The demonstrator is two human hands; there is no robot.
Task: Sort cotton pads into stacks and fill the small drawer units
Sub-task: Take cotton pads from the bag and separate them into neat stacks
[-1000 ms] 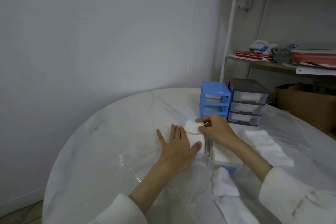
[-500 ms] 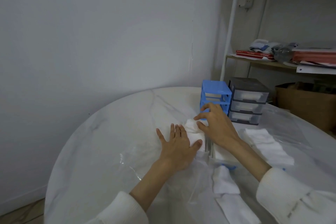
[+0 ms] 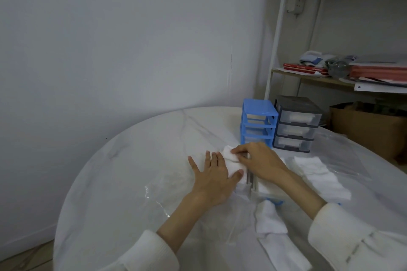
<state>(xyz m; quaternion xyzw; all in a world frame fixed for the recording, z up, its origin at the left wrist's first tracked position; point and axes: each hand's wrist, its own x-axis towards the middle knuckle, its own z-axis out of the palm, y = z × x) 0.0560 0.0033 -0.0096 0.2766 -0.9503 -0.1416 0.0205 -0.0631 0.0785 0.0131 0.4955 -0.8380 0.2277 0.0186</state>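
flat left hand (image 3: 212,179) beside pads (image 3: 233,161)

Round white marble-look table (image 3: 136,160), grey veins, covered with clear plastic film (image 3: 158,204) that's wrinkled near my side. On it, far right: blue drawer frame (image 3: 258,122), drawers out, touching or just beside a grey drawer unit (image 3: 296,125) with three clear drawers, white inside. Centre: stack of cotton pads (image 3: 233,161) under my hands, next to a pulled-out drawer (image 3: 264,189) with pads in it. Right: spread row of pads (image 3: 317,174) lying flat. Near edge: another loose pile of pads (image 3: 271,222) running toward me. My left palm lies flat on the film.
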